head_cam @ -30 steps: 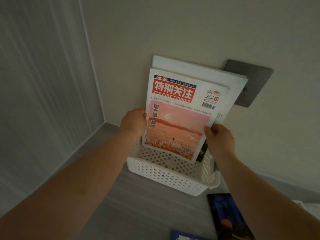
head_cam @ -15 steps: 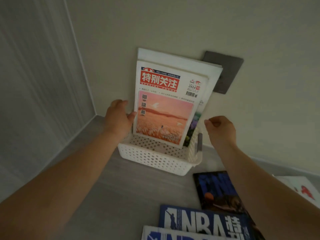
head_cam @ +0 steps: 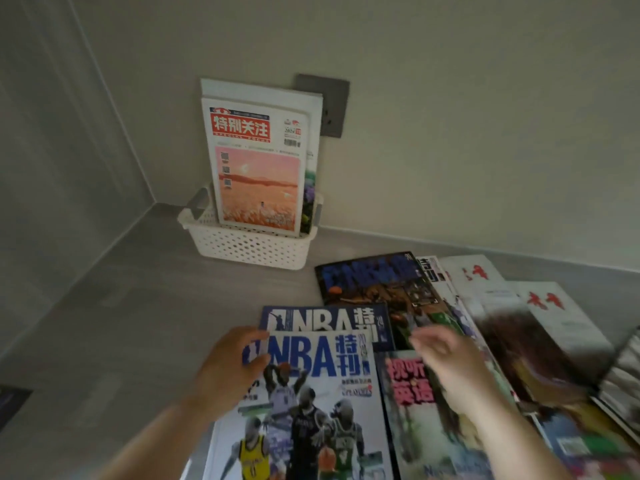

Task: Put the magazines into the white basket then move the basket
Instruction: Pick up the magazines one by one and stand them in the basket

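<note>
The white perforated basket (head_cam: 252, 249) stands in the corner against the wall. Upright in it lean a red-titled magazine with an orange sunset cover (head_cam: 258, 168) and a white one (head_cam: 311, 102) behind it. Several more magazines lie flat on the grey surface nearer to me. My left hand (head_cam: 230, 367) rests on the top left corner of the nearest NBA magazine (head_cam: 311, 403), thumb on its cover. My right hand (head_cam: 450, 365), blurred, hovers with relaxed fingers over a magazine with pink characters (head_cam: 412, 424). A second NBA magazine (head_cam: 325, 318) lies just beyond.
A dark NBA magazine (head_cam: 374, 282) lies right of the basket, with white red-lettered magazines (head_cam: 543, 303) further right. A grey wall plate (head_cam: 332, 109) sits behind the basket. The side wall closes off the left, and a dark object (head_cam: 10, 403) shows at the left edge.
Both hands let go of the sunset magazine, now standing in the basket, and drew back toward me to the flat magazines. The view tilted down.
</note>
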The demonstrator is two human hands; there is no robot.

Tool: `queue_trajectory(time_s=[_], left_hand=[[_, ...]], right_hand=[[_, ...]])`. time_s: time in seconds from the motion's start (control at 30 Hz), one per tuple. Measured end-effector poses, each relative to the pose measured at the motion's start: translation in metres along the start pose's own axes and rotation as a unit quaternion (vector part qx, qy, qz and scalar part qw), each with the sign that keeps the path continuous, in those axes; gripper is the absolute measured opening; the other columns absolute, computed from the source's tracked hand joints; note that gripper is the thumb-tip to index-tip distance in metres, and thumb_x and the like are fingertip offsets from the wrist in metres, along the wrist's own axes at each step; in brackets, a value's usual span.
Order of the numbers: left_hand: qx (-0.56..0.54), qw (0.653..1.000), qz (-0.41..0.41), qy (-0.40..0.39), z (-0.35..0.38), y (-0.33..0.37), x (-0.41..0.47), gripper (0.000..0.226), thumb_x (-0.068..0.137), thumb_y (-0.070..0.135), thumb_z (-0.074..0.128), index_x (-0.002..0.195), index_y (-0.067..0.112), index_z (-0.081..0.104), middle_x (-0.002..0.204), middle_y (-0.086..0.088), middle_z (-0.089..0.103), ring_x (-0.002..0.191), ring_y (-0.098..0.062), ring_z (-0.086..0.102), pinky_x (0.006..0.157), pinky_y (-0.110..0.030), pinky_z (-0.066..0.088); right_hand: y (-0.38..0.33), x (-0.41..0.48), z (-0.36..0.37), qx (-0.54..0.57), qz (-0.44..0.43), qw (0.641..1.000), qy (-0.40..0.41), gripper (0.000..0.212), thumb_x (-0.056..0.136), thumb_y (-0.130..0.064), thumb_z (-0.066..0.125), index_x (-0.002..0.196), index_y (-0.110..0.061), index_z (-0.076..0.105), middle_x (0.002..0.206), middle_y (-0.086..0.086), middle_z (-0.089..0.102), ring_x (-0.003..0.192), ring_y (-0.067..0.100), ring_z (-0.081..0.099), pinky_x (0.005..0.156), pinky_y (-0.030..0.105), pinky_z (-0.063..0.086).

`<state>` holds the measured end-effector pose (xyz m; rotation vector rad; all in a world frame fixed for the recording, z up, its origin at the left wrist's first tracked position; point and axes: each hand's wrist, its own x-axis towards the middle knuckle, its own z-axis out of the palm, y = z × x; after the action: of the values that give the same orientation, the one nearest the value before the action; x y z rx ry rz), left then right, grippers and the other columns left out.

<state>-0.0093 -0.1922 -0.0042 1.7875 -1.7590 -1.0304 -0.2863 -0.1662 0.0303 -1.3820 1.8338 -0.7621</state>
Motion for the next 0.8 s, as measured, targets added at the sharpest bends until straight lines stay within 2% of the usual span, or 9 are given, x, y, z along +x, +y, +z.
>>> queue_trajectory(time_s=[0.13,0.23,0.33,0.4,0.47,0.53,0.63,0.73,0.8], left_hand=[[-0.024,0.989,-0.127,0.069,0.027,-0.007,-0.048,0.043,0.08,0.006,0.059,0.121,0.008,0.047,0.124,-0.014,0.049,0.105,-0.028,0.052,0.094,-0.041,0.045],[-0.056,0.98,-0.167,0.091,0.034,-0.008,-0.076,0.054,0.077,0.007,0.063,0.127,0.011,0.042,0.123,-0.016,0.054,0.105,-0.03,0.053,0.088,-0.043,0.047],[-0.105,0.971,-0.188,0.105,0.028,-0.005,-0.086,0.047,0.078,0.003,0.061,0.123,0.007,0.046,0.107,-0.016,0.064,0.082,-0.024,0.057,0.063,-0.031,0.045],[-0.154,0.959,-0.217,0.098,0.019,-0.005,-0.089,0.035,0.08,-0.003,0.056,0.114,0.001,0.052,0.097,-0.017,0.064,0.08,-0.027,0.057,0.068,-0.035,0.048],[-0.195,0.949,-0.243,0.049,0.012,-0.005,-0.093,0.024,0.083,-0.004,0.05,0.106,0.0,0.055,0.097,-0.019,0.064,0.084,-0.032,0.059,0.079,-0.044,0.05],[-0.192,0.95,-0.246,0.002,0.011,0.0,-0.099,0.024,0.086,0.0,0.046,0.107,0.011,0.048,0.096,-0.015,0.063,0.084,-0.033,0.06,0.072,-0.045,0.052],[-0.172,0.963,-0.207,-0.008,0.014,0.003,-0.107,0.024,0.088,0.004,0.044,0.104,0.022,0.04,0.085,-0.001,0.061,0.073,-0.02,0.061,0.056,-0.033,0.051],[-0.18,0.972,-0.147,0.024,0.011,0.005,-0.117,0.019,0.087,0.001,0.045,0.092,0.019,0.047,0.085,0.0,0.064,0.076,-0.021,0.065,0.068,-0.039,0.054],[-0.218,0.968,-0.114,0.049,0.005,0.01,-0.124,0.021,0.087,-0.001,0.045,0.086,0.019,0.051,0.088,-0.004,0.068,0.079,-0.025,0.067,0.075,-0.044,0.054]], right_hand=[[0.047,-0.053,0.022,0.053,0.044,0.997,-0.015,0.011,0.085,-0.016,0.057,0.079,-0.025,0.055,0.085,-0.01,0.058,0.091,0.013,0.059,0.073,0.008,0.045],[0.058,-0.078,0.039,0.061,0.041,0.995,-0.067,0.01,0.085,-0.014,0.056,0.094,-0.019,0.057,0.085,-0.017,0.057,0.084,0.001,0.058,0.065,-0.001,0.044],[0.059,-0.086,0.046,0.043,0.016,0.996,-0.08,0.024,0.086,-0.013,0.054,0.11,-0.014,0.054,0.089,-0.019,0.053,0.081,-0.008,0.05,0.064,-0.008,0.037],[0.058,-0.085,0.044,0.039,0.015,0.996,-0.076,0.027,0.087,-0.015,0.054,0.113,-0.013,0.053,0.098,-0.011,0.056,0.087,-0.001,0.051,0.065,-0.005,0.039],[0.058,-0.084,0.042,0.043,0.022,0.996,-0.072,0.027,0.087,-0.017,0.054,0.113,-0.013,0.054,0.108,-0.004,0.059,0.092,0.005,0.052,0.074,0.003,0.042],[0.058,-0.084,0.042,0.04,0.026,0.996,-0.075,0.028,0.087,-0.017,0.054,0.115,-0.012,0.054,0.114,0.001,0.06,0.094,0.008,0.053,0.083,0.014,0.042],[0.057,-0.082,0.042,0.037,0.028,0.996,-0.078,0.03,0.087,-0.016,0.053,0.117,-0.011,0.053,0.115,0.002,0.059,0.094,0.008,0.05,0.083,0.016,0.038],[0.056,-0.079,0.041,0.041,0.03,0.995,-0.09,0.03,0.087,-0.014,0.053,0.117,-0.011,0.052,0.112,0.0,0.057,0.094,0.008,0.049,0.081,0.015,0.039],[0.053,-0.077,0.04,0.064,0.029,0.993,-0.094,0.026,0.086,-0.014,0.056,0.112,-0.012,0.054,0.099,-0.007,0.057,0.085,0.006,0.052,0.069,0.01,0.04]])
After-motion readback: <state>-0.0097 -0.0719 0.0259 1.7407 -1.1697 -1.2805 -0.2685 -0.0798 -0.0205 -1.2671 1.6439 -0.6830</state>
